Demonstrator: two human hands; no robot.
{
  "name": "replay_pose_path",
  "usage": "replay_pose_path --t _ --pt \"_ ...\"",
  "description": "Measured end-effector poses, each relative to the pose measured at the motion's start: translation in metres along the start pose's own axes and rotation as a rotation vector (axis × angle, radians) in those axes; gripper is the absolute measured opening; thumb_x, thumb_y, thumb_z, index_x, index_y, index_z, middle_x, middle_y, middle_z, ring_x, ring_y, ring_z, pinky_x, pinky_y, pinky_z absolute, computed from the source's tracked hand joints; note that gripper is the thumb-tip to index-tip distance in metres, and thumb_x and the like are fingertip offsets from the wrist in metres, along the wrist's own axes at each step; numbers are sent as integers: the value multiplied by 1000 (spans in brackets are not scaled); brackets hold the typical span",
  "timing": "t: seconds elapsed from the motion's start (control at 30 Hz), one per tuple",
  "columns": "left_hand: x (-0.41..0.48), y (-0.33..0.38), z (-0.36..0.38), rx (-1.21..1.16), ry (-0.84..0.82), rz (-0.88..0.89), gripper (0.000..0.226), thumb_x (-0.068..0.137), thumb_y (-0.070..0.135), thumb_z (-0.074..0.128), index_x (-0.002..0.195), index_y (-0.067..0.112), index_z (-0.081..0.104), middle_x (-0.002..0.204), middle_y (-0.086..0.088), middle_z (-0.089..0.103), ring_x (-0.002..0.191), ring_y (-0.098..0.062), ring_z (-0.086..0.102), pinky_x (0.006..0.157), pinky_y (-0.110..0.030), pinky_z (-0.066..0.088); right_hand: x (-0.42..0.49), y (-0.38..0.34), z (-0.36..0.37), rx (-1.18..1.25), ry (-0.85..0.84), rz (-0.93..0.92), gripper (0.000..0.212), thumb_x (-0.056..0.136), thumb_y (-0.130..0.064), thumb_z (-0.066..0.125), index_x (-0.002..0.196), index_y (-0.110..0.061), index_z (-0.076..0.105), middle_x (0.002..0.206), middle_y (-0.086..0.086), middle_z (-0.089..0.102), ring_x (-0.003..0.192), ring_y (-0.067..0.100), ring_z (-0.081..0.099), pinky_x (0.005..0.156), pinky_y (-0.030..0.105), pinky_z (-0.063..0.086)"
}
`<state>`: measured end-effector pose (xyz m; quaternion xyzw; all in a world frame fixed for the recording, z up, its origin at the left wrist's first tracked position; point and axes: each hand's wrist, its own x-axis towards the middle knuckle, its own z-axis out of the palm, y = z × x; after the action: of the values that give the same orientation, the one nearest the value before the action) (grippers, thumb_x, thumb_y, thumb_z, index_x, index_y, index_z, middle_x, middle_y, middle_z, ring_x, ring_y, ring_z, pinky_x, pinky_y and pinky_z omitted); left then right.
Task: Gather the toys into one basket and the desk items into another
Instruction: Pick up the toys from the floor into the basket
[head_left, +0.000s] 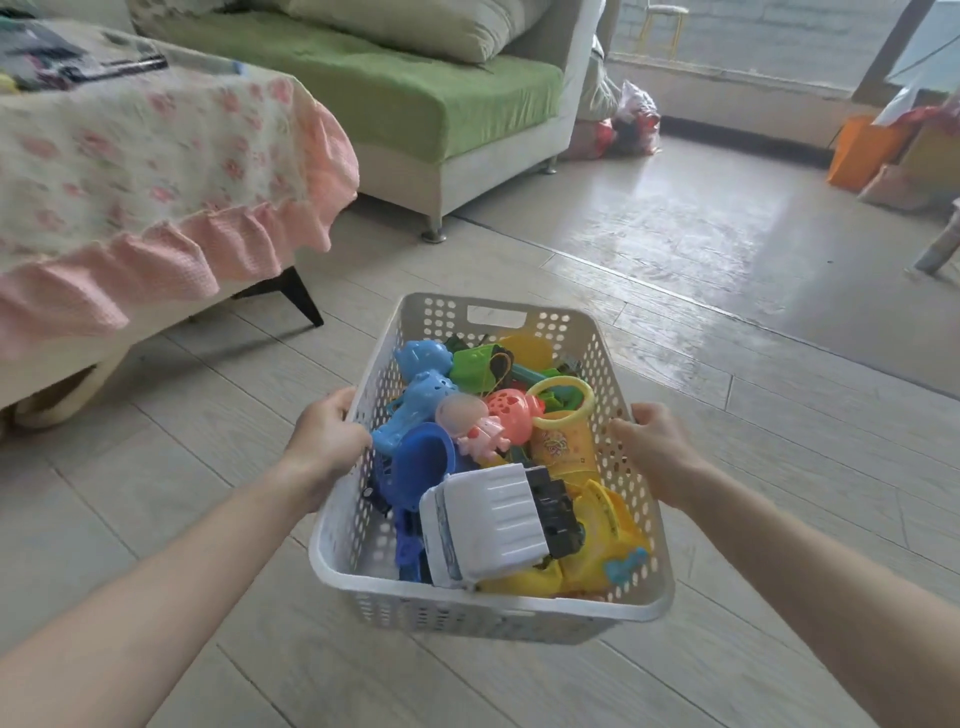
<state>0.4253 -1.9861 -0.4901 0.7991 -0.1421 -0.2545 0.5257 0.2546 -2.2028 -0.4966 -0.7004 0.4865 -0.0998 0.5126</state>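
One basket (483, 608), white and full of holes, is already well filled with toys and is held up off the floor (675, 260) at about 6 o'clock in the view. Inside it lie a white truck (488, 525) nearest the person, a blue scoop (423, 457) to its 10 o'clock, a pink doll (480, 428) in the middle, a yellow cup (563, 447) at the doll's 3 o'clock and a blue figure (421, 395) towards the far left corner, with green and yellow pieces heaped beyond.

Both hands are carrying it. The left hand (327, 436) grips the left long rim at 9 o'clock of the basket, and the right hand (654, 447) grips the right long rim at 3 o'clock, fingers curled over the edge.

Judging by this, the toy half looks largely done, since no loose toys show on the floor. The desk-item half seems left. No second basket is in view, and at 10 o'clock the bench (130, 156), under a flowered cloth with a pink frill, carries dark flat things (57, 57) too blurred to name.

Behind the bench, at 12 o'clock, stands a green-cushioned sofa (374, 88). Plastic bags (631, 122) sit by the far wall at 1 o'clock, and an orange bag (862, 150) at 2 o'clock.
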Motion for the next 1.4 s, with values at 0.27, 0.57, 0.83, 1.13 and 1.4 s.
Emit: replay_pose_path --t 0.27,0.57,0.83,1.13,1.4 --pt "-15 118 -101 -102 96 -43 52 81 -14 46 120 20 55 86 -2 61 66 -15 56 42 -23 47 -31 -162 -1 -31 10 -113 17 96 -18 45 101 -6 56 89 11 64 70 19 64 60 32 55" --pt "-76 314 -212 -108 138 -68 58 79 -18 43 123 18 54 93 -3 64 68 -13 56 54 -25 43 -128 -367 -77 -24 -23 -75 20 95 -19 44 102 -4 57 93 13 66 77 24 67 55 28 52" --pt "-138 475 -287 -122 93 -41 57 78 -21 41 122 12 55 102 -10 64 72 -22 60 43 -18 45 -216 -520 -151 -33 -5 -118 20 93 -13 44 88 -2 60 74 9 60 60 21 57 53 30 46" --pt "-208 637 -371 -80 104 5 51 79 -22 41 120 5 55 92 -14 63 56 -15 54 36 -17 41 -301 -673 -219 -79 -15 -237 16 89 -1 45 80 -1 58 70 12 57 56 22 52 51 29 43" --pt "-262 711 -429 67 107 67 43 78 -19 46 115 0 56 69 -7 55 49 -15 54 38 -19 40 -357 -744 -244 -161 29 -365 21 82 1 45 96 10 58 86 24 59 69 30 58 56 37 48"
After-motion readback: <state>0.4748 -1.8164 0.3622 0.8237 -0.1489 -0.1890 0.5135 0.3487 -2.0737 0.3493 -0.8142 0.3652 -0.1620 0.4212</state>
